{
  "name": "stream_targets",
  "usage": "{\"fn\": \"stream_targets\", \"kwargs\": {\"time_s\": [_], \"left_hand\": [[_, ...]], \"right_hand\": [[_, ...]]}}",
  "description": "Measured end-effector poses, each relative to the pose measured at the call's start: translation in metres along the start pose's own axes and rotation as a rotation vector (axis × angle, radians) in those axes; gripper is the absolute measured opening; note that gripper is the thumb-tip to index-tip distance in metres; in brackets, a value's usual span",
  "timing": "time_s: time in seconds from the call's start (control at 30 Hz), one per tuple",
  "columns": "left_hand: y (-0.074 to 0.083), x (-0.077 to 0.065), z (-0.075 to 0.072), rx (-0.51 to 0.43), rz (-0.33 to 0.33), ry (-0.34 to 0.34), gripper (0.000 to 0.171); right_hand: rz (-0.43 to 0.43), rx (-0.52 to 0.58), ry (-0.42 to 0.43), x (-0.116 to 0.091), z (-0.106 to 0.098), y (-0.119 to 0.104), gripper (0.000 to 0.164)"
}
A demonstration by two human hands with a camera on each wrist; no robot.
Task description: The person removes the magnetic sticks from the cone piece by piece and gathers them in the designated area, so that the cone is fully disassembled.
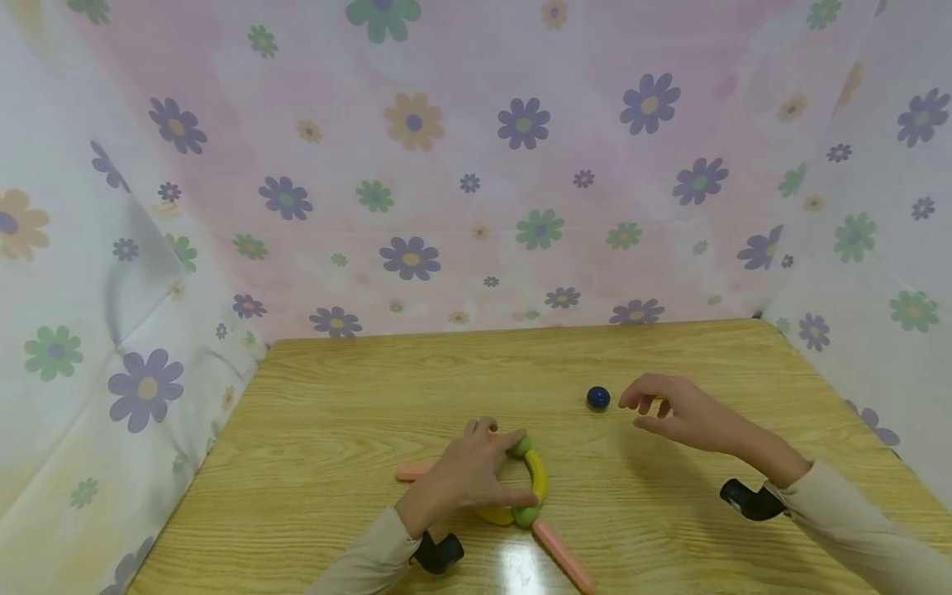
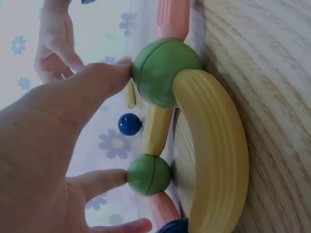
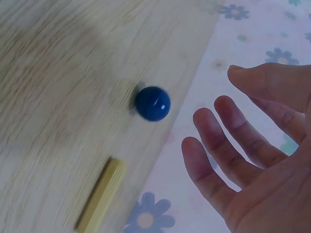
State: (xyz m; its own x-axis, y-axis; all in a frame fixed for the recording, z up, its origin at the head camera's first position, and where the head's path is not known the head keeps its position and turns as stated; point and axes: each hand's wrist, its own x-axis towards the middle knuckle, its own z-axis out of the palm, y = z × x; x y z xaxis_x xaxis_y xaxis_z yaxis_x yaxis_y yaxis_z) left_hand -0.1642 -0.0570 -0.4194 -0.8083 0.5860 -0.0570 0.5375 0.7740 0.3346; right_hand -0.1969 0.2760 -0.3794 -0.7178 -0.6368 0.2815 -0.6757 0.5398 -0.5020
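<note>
My left hand [image 1: 472, 471] spreads over a ring of toy pieces on the table, its thumb on the near green ball [image 1: 525, 516] and a finger on the far green ball [image 1: 521, 447]. A yellow curved piece [image 1: 539, 475] links the two balls, and another curved yellow piece [image 2: 218, 145] joins the near ball in the left wrist view. Pink sticks [image 1: 563, 555] extend outward from the ring. Part of the ring lies hidden under the hand. My right hand [image 1: 680, 413] hovers with loosely bent, unfilled fingers just right of a loose dark blue ball [image 1: 598, 398].
A straight yellow stick [image 3: 102, 195] lies near the blue ball, mostly hidden behind the right hand in the head view. Another dark blue piece [image 2: 176, 226] shows at the ring's edge. Flowered cloth [image 1: 476, 165] encloses the wooden table [image 1: 335, 397] at the back and sides.
</note>
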Motion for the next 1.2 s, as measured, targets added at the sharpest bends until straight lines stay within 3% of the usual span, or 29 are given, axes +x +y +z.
{"fn": "stream_targets", "kwargs": {"time_s": [0.27, 0.47, 0.93, 1.1, 1.2], "left_hand": [[0.0, -0.004, -0.003, -0.042, -0.075, 0.012, 0.097], [0.001, -0.005, -0.001, -0.054, -0.118, 0.067, 0.094], [0.007, -0.006, 0.009, 0.046, -0.253, 0.131, 0.105], [0.008, -0.007, 0.011, 0.118, -0.243, 0.147, 0.097], [0.007, -0.007, 0.011, 0.145, -0.184, 0.165, 0.089]], "right_hand": [[-0.025, 0.127, -0.084, 0.007, 0.006, -0.023, 0.02], [-0.031, 0.18, -0.137, 0.005, 0.016, -0.037, 0.019], [0.011, 0.231, -0.174, -0.003, 0.074, -0.055, 0.028], [0.03, 0.21, -0.151, -0.002, 0.092, -0.051, 0.037], [0.041, 0.22, -0.135, -0.001, 0.098, -0.048, 0.035]]}}
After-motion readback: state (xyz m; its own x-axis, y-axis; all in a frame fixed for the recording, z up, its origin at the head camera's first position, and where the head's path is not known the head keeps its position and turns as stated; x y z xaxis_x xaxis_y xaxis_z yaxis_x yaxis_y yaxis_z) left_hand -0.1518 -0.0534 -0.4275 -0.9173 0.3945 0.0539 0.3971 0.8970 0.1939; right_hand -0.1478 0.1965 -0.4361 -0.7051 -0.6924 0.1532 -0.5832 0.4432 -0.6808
